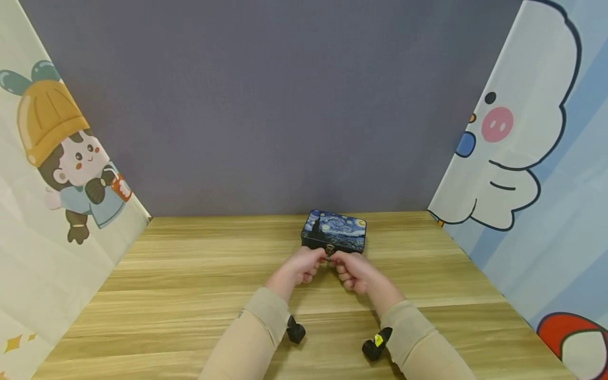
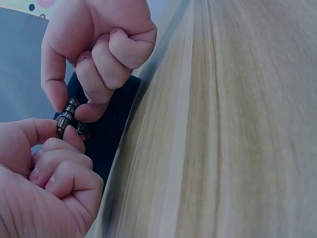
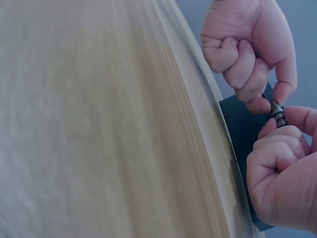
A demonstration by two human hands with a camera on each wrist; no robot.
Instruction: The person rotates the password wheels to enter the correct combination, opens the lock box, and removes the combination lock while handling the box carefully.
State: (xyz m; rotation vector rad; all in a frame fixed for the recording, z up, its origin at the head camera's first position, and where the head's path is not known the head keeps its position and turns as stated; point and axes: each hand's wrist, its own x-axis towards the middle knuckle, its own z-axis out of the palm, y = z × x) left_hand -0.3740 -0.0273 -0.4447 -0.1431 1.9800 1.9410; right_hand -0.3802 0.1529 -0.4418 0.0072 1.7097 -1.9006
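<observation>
A small tin box (image 1: 338,230) with a swirling blue night-sky picture on its lid sits closed at the back of the table, a metal clasp (image 1: 330,248) on its dark front. At that front is a small dark metal combination padlock (image 2: 68,114) with ridged number dials. My left hand (image 1: 303,265) pinches one end of the padlock between thumb and forefinger. From the other side, my right hand (image 1: 356,271) pinches its opposite end the same way. Both hands have their other fingers curled in. The fingertips partly cover the padlock, and its shackle cannot be made out clearly.
The wood-grain table (image 1: 199,295) runs back to a grey panel (image 1: 285,105). Cartoon-printed sheets stand at the left (image 1: 28,237) and right (image 1: 522,253). Black wrist devices (image 1: 296,331) hang below both cuffs.
</observation>
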